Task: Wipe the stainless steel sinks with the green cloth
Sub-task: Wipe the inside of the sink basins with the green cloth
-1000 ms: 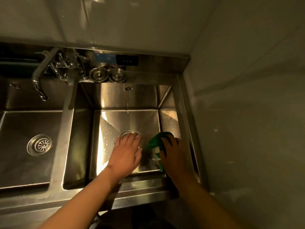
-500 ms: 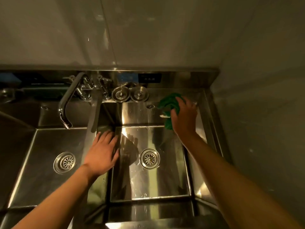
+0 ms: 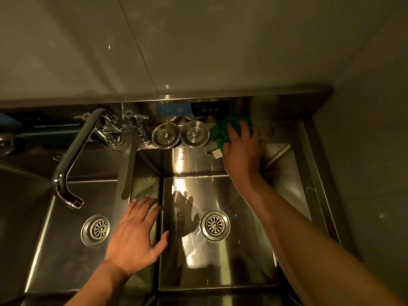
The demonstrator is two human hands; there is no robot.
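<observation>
Two stainless steel sinks sit side by side: the right sink (image 3: 242,261) with a round drain (image 3: 215,225), and the left sink (image 3: 66,250) with its own drain (image 3: 95,230). My right hand (image 3: 242,151) presses the green cloth (image 3: 223,129) against the back ledge and upper rear wall of the right sink, fingers spread over the cloth. A white tag hangs from the cloth. My left hand (image 3: 136,235) rests flat, fingers straight, on the divider between the two sinks.
A curved chrome faucet (image 3: 72,155) with valves reaches over the left sink. Two round metal drain plugs (image 3: 180,134) lie on the back ledge just left of the cloth. A tiled wall rises behind, and a wall closes the right side.
My right hand carried the cloth from the right sink's floor up its back wall to the back ledge. My left hand moved from the sink floor onto the divider.
</observation>
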